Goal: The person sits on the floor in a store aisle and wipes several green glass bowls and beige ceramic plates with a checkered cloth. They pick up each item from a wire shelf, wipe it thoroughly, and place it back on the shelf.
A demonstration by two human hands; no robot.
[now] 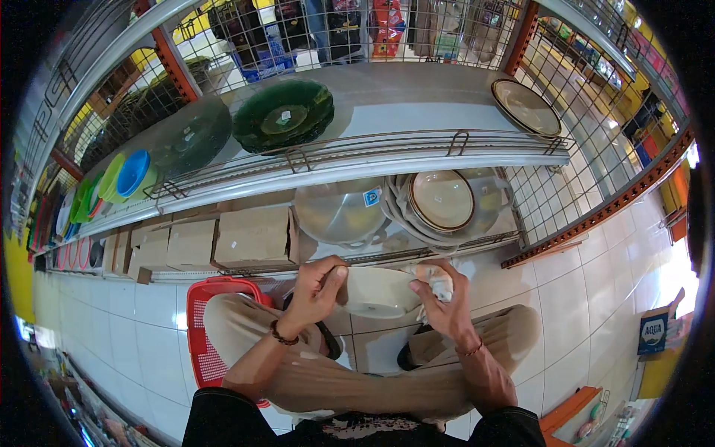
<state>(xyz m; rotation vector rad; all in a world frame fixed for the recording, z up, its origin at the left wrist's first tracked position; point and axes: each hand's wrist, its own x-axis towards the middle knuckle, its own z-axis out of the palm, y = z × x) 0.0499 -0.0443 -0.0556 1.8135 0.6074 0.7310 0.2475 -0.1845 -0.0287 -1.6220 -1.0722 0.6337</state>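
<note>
At the far left of the upper shelf [417, 112] stand nested plastic bowls [128, 175] in green and blue, leaning on edge. Next to them a dark glass plate [195, 134] lies tilted, and beside it sits a stack of green glass plates [284, 115]. On the lower shelf, brown cardboard boxes [238, 238] line up in a row. Below them a red plastic basket [202, 328] rests on the white tiled floor [134, 335], partly under the person's left knee.

The left hand [316, 292] grips the left rim of a white bowl [376, 292], fingers [334, 274] curled around the edge with the thumb on the near side. The bowl is held tilted in front of the lower shelf, above the person's crossed legs, between both hands. The right hand [439, 305] presses a pale cloth [436, 279] against the bowl's right side, fingers closed around the bunched cloth.

Behind the hands, on the lower shelf, a clear glass bowl [339, 212] stands on edge, touching a stack of glass dishes [447, 205] holding a cream plate with a brown rim. Farther right on the upper shelf lies a single brown-rimmed plate [526, 106], near the wire mesh side panel [581, 149]. At the far right, a blue and white carton [654, 334] stands on the floor.
</note>
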